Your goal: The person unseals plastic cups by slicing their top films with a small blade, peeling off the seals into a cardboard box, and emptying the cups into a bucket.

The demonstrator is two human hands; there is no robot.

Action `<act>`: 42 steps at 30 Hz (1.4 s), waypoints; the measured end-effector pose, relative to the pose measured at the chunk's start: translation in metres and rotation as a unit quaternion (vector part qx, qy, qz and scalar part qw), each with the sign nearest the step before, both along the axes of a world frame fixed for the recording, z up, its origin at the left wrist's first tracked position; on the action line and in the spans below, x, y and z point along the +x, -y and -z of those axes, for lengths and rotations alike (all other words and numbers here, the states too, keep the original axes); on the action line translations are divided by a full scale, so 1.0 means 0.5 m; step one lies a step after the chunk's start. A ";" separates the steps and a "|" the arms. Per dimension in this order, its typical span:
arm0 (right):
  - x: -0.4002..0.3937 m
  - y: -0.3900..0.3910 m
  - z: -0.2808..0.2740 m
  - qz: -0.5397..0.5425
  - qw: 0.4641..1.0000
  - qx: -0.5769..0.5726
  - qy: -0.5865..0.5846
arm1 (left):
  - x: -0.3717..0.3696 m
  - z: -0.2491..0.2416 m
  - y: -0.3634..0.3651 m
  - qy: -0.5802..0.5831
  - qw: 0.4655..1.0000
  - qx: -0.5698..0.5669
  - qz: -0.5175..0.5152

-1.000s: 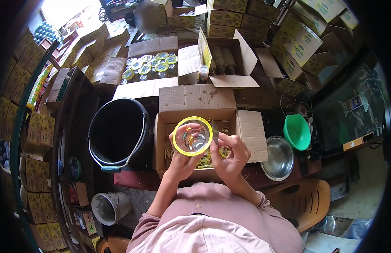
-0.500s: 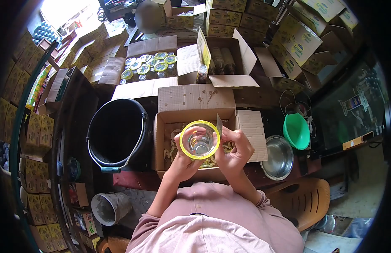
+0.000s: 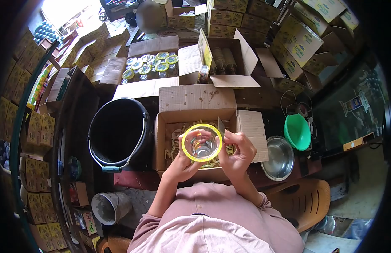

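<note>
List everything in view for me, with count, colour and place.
Cup: one, clear with yellow rim, above the open carton
Thin blade-like piece: one, grey, beside cup
Open carton: one, brown, centre
Scraps: many, yellow-green, inside it
Black bucket: one, left
Pail: one, grey, lower left
Bowls: one green, one steel, right
Lidded containers: over ten, yellow-rimmed, far carton
Stacked cartons: many, yellow, around
Chair: orange, lower right
Left hand: holds cup
Right hand: holds blade-like piece

Yellow-rimmed clear cup (image 3: 202,142): mouth toward you, above open carton (image 3: 240,122); thin blade (image 3: 221,125) upright beside rim, possibly metal.
</note>
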State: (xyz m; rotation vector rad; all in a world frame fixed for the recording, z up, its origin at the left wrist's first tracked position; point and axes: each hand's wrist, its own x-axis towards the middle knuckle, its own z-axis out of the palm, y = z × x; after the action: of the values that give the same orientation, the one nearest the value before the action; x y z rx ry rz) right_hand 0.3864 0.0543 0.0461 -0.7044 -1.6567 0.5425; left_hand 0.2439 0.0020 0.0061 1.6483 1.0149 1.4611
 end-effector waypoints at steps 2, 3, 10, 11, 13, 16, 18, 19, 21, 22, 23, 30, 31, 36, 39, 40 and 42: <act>0.004 -0.004 0.001 0.001 1.000 0.001 -0.001 | 0.000 0.006 0.001 0.034 0.999 -0.008 0.011; 0.006 -0.005 0.002 0.001 1.000 0.001 -0.002 | 0.000 0.008 0.000 0.044 0.999 -0.012 0.012; 0.013 0.007 -0.003 0.011 1.000 -0.014 0.012 | -0.001 0.007 -0.002 0.086 0.996 -0.013 0.006; 0.012 0.008 -0.004 0.008 1.000 -0.011 0.013 | -0.001 0.008 -0.002 0.088 0.996 -0.020 0.013; 0.009 0.009 -0.004 0.009 1.000 -0.004 0.016 | -0.002 0.014 0.000 0.091 0.995 -0.034 0.029; 0.006 0.006 -0.004 0.023 0.999 0.006 0.022 | -0.004 0.019 0.004 0.083 0.994 -0.058 0.035; 0.006 0.000 -0.003 0.032 0.999 0.013 0.025 | -0.002 0.018 0.003 0.078 0.994 -0.063 0.049; 0.006 -0.002 -0.004 0.031 0.999 0.012 0.024 | -0.002 0.017 0.002 0.076 0.993 -0.066 0.056; 0.006 -0.005 -0.007 0.028 0.999 0.010 0.022 | -0.002 0.012 0.001 0.100 0.991 -0.069 0.058; 0.007 -0.005 -0.005 0.037 0.999 0.007 0.020 | 0.000 0.010 0.001 0.112 0.989 -0.071 0.060; 0.007 -0.007 0.000 0.045 0.999 0.004 0.017 | 0.001 0.011 0.000 0.143 0.985 -0.076 0.059; 0.009 -0.015 0.011 0.052 0.999 0.004 0.010 | 0.001 0.011 -0.015 0.269 0.960 -0.079 0.018; 0.008 -0.015 0.011 0.052 0.999 0.003 0.013 | -0.002 0.014 -0.016 0.297 0.950 -0.091 0.023; 0.014 -0.021 0.011 0.077 0.995 0.032 0.053 | -0.006 0.033 -0.013 0.315 0.944 -0.092 0.023; 0.020 -0.049 0.054 0.072 0.997 0.026 0.021 | -0.006 0.023 -0.007 0.277 0.957 -0.085 -0.005; 0.023 -0.060 0.075 0.046 0.996 -0.041 0.067 | -0.006 0.023 -0.006 0.277 0.957 -0.087 -0.002; 0.034 -0.087 0.140 -0.005 0.972 -0.174 0.159 | -0.007 0.023 -0.005 0.267 0.962 -0.065 -0.012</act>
State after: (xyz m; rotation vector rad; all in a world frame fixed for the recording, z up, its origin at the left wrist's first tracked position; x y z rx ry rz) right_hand 0.4032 0.0977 -0.0238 -1.0846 -1.8831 0.7698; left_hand 0.2406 0.0047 -0.0057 1.0608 0.8002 1.6877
